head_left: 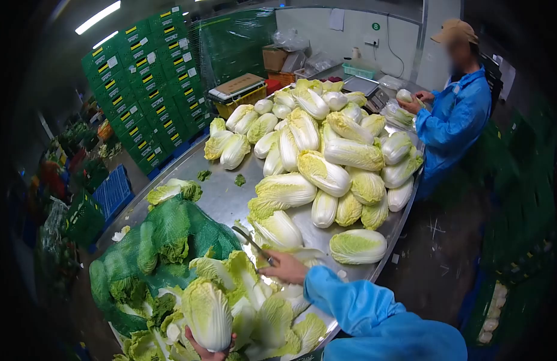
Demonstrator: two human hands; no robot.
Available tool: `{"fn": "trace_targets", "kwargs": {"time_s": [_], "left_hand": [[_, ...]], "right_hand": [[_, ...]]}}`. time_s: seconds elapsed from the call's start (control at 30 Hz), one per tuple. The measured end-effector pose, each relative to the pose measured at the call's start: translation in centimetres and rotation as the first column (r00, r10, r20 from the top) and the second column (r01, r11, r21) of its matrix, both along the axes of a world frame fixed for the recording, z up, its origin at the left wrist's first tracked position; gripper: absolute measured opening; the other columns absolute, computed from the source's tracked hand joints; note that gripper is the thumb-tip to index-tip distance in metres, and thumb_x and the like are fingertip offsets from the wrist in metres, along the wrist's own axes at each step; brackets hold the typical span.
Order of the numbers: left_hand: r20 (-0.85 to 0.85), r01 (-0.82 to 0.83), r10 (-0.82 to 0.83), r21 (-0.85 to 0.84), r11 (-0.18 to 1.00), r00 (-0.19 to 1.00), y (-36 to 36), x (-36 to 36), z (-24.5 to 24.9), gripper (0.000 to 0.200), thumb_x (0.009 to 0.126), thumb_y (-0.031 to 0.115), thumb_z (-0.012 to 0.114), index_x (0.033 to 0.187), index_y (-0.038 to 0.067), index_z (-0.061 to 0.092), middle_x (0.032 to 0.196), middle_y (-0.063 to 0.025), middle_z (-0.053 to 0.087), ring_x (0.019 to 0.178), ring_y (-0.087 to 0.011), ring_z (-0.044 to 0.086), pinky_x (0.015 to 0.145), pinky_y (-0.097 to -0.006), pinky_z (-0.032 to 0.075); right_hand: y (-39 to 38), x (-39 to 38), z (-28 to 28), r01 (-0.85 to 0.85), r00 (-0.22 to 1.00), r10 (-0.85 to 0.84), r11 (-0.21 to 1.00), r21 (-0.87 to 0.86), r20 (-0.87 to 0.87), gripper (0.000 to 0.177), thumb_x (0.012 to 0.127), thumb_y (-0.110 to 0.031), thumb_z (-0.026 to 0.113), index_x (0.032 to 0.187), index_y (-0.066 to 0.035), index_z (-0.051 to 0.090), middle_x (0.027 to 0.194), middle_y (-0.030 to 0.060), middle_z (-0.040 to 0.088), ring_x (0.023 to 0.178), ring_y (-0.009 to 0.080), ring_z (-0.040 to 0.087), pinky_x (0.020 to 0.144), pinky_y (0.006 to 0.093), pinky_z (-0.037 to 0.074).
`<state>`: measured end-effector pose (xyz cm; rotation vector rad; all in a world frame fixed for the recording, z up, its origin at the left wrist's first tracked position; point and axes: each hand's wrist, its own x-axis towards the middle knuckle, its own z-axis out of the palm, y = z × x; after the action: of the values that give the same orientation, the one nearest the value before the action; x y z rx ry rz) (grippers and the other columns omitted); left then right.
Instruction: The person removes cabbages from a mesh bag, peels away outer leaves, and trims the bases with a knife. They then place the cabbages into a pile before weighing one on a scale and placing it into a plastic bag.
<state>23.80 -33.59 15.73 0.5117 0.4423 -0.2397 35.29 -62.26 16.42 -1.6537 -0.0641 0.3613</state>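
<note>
L hand (212, 354): grasping cabbage (207, 314) from below, upright, over loose leaves (275, 322)
R hand (284, 267): clenched on knife (252, 243), blade pointing away from cabbage, twd net (164, 231)
Pile (326, 150): on table (221, 195), beyond knife
Risk: blade could snag net if swung low; cabbage could slip if L grip loosens; poss cut if hands cross
Writing: "8" on green sign (375, 26); crate labels (151, 58) too small to read

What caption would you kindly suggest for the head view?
Left hand holding an oblong pale-green cabbage, right hand a slender dark knife, near heaped cabbages.
</note>
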Motion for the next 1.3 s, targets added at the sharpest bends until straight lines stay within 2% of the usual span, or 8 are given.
{"fn": "trace_targets", "kwargs": {"time_s": [0.1,0.33,0.6,0.77,0.83,1.0,1.17,1.3], "left_hand": [[0.195,0.214,-0.242,0.152,0.965,0.950,-1.5,2.5,-1.8,0.076,0.076,0.063,0.047,0.136,0.018,0.034,0.131,-0.0147,0.045,0.118,-0.0402,0.044,0.083,-0.0639,0.044],[0.214,0.453,-0.476,0.150,0.879,0.853,-10.8,9.7,0.2,0.069,0.084,0.051,0.051,0.136,0.008,0.033,0.131,-0.0174,0.045,0.116,-0.0334,0.048,0.095,-0.0488,0.042],[-0.007,0.339,-0.440,0.649,0.681,0.898,-9.4,9.6,-2.5,0.050,0.084,0.025,0.059,0.126,0.003,0.042,0.111,-0.0160,0.058,0.099,-0.0276,0.058,0.079,-0.0374,0.049],[-0.059,0.231,-0.306,0.791,0.566,0.950,-6.0,7.2,-5.7,0.044,0.082,0.018,0.064,0.121,0.001,0.051,0.121,-0.0189,0.052,0.109,-0.0315,0.052,0.094,-0.0405,0.040],[0.111,-0.074,-0.358,0.990,0.117,0.927,-5.4,5.8,-7.3,0.047,0.074,0.012,0.066,0.116,-0.001,0.051,0.106,-0.0155,0.059,0.092,-0.0257,0.059,0.080,-0.0348,0.048],[-0.113,-0.205,-0.458,0.783,-0.587,0.882,-6.3,3.8,-6.3,0.071,0.065,0.042,0.072,0.124,0.010,0.048,0.132,-0.0160,0.041,0.121,-0.0367,0.038,0.097,-0.0548,0.030],[-0.362,0.025,-0.457,0.805,-0.593,0.813,-5.0,-0.6,-8.3,0.074,0.066,0.055,0.068,0.129,0.023,0.046,0.142,-0.0128,0.029,0.131,-0.0399,0.023,0.100,-0.0668,0.015],[-0.356,0.010,-0.421,0.773,-0.634,0.835,-0.8,-4.4,-9.2,0.056,0.069,0.040,0.068,0.117,0.015,0.055,0.142,-0.0110,0.030,0.128,-0.0344,0.030,0.094,-0.0603,0.031]], "right_hand": [[0.4,0.0,0.5,-0.218,0.940,0.329,0.787,0.577,-0.093,0.082,0.078,-0.039,0.069,0.139,-0.007,0.026,0.089,0.0098,0.062,0.044,0.0057,0.044,0.038,0.0208,0.034],[-8.0,3.6,5.0,-0.068,0.967,0.112,0.979,0.193,-0.230,0.032,0.076,-0.030,0.072,0.092,-0.004,0.062,0.062,-0.0002,0.056,0.041,0.0051,0.045,0.035,0.0196,0.032],[-25.0,10.0,12.1,0.741,0.576,-0.672,0.670,0.050,0.466,0.029,0.078,-0.014,0.071,0.100,0.002,0.061,0.077,0.0065,0.065,0.062,0.0089,0.057,0.051,0.0223,0.045],[-35.7,15.7,9.6,0.950,0.263,-0.517,0.286,-0.126,0.814,0.046,0.072,-0.016,0.072,0.113,-0.002,0.057,0.086,0.0123,0.066,0.075,0.0180,0.062,0.068,0.0296,0.049],[-41.1,18.6,4.7,0.972,0.168,-0.216,0.197,-0.126,0.962,0.047,0.070,-0.019,0.072,0.111,0.000,0.058,0.086,0.0186,0.065,0.077,0.0297,0.062,0.071,0.0377,0.049],[-45.0,22.5,-3.0,0.870,0.395,-0.424,0.458,-0.183,0.815,0.042,0.083,-0.015,0.062,0.117,0.007,0.051,0.107,0.0176,0.060,0.094,0.0230,0.060,0.082,0.0324,0.047],[-25.4,22.6,-1.6,0.645,0.643,-0.431,0.750,-0.144,0.634,0.034,0.086,-0.014,0.060,0.114,0.004,0.053,0.107,0.0105,0.060,0.091,0.0171,0.057,0.081,0.0271,0.045],[-3.4,18.6,2.0,0.189,0.972,-0.158,0.966,-0.178,0.173,0.033,0.074,-0.021,0.065,0.098,0.001,0.061,0.067,0.0016,0.058,0.046,0.0069,0.046,0.040,0.0220,0.035]]}}
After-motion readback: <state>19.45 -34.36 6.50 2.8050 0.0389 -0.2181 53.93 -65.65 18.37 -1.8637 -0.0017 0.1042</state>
